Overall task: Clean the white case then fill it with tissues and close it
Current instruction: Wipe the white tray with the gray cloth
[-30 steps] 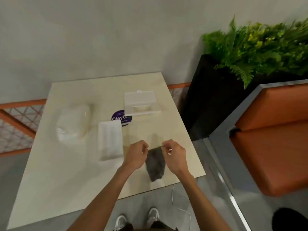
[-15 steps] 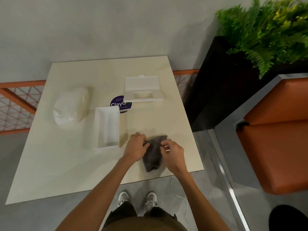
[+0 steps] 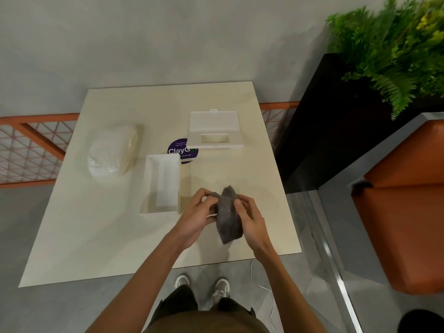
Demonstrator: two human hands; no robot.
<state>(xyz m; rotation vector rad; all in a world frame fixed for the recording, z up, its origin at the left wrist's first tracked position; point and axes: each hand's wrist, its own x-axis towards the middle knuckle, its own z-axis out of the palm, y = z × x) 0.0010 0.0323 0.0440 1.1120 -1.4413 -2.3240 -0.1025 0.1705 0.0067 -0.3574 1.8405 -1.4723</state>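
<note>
Lifted slightly since a moment ago, the grey cloth [image 3: 228,216] hangs pinched between the left hand [image 3: 198,213] and right hand [image 3: 249,218], fingers curled closed, beside the open white case [image 3: 162,185].

Tissues [image 3: 113,152] sit toward the table's [image 3: 84,236] left edge; the case [image 3: 162,185] lies mid-table, its lid [image 3: 213,133] behind-right, and the cloth [image 3: 228,215] is near the front edge.

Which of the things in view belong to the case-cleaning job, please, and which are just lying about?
For the job: cloth in both hands (left hand, right hand), case, lid, tissue pack.
Lying about: sticker, plant, orange seat.
</note>
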